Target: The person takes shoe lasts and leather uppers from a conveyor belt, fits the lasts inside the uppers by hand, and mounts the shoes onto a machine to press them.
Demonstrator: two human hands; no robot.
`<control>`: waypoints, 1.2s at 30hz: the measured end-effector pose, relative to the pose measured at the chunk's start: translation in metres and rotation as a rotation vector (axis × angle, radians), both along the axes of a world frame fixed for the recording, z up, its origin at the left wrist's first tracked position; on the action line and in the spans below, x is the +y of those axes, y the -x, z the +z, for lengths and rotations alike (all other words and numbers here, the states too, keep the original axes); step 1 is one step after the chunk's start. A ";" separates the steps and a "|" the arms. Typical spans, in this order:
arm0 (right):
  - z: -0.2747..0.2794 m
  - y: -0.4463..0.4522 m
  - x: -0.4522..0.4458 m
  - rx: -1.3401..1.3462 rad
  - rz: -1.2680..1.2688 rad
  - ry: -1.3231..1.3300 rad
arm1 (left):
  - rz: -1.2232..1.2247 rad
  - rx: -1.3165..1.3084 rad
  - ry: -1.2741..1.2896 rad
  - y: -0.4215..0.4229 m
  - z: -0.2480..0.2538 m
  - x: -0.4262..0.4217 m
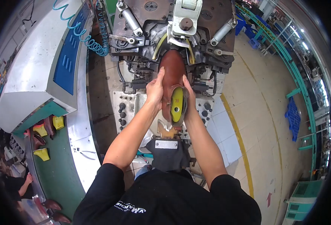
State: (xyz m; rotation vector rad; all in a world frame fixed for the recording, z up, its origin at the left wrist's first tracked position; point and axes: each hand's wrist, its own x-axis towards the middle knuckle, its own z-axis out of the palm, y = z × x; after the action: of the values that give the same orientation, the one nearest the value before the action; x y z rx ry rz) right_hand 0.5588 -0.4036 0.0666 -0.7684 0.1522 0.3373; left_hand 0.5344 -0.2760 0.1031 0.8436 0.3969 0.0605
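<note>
A brown leather shoe upper (172, 71) is stretched over a yellow-green shoe last (177, 105) marked 39. Its toe points away from me, at the jaws of a metal machine (186, 24). My left hand (156, 89) grips the upper's left side, thumb laid along the leather. On the opposite side my right hand (189, 94) clasps it, with most of the fingers hidden beneath. Two curved yellowish strips of the machine flank the toe. Whether the toe touches the jaws I cannot tell.
Left of me runs a green conveyor belt (58, 150) carrying yellow lasts (42, 154) and brown uppers. A control panel with black knobs (122, 114) lies under my forearms. Coiled teal air hose (96, 47) hangs at upper left. Another person's hand (29, 178) shows at far left.
</note>
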 end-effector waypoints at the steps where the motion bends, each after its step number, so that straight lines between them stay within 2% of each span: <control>1: -0.002 -0.003 -0.001 0.007 0.000 0.005 | 0.007 0.002 -0.001 -0.003 -0.003 0.000; 11: 0.009 0.003 -0.002 0.011 -0.085 0.164 | 0.038 0.052 0.001 -0.007 -0.003 -0.002; 15: 0.005 0.003 0.000 -0.066 -0.133 0.216 | 0.053 0.087 -0.016 -0.003 -0.005 -0.001; 23: -0.001 0.005 -0.004 -0.076 -0.097 0.187 | 0.050 0.098 0.020 -0.001 -0.011 -0.002; 26: 0.001 0.013 -0.007 -0.078 -0.114 0.186 | -0.094 0.010 0.141 -0.004 -0.040 0.005; 29: -0.012 0.015 -0.010 -0.138 -0.126 0.147 | -0.200 -0.006 0.057 0.018 -0.036 0.015; 36: -0.050 -0.002 -0.015 -0.113 -0.117 0.235 | -0.217 -0.221 0.226 0.014 -0.076 0.019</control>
State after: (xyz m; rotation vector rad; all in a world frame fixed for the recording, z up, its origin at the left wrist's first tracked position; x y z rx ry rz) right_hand 0.5604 -0.4182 0.0169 -1.0045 0.1310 0.1656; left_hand 0.5204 -0.2565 0.0276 0.6445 0.1005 -0.0902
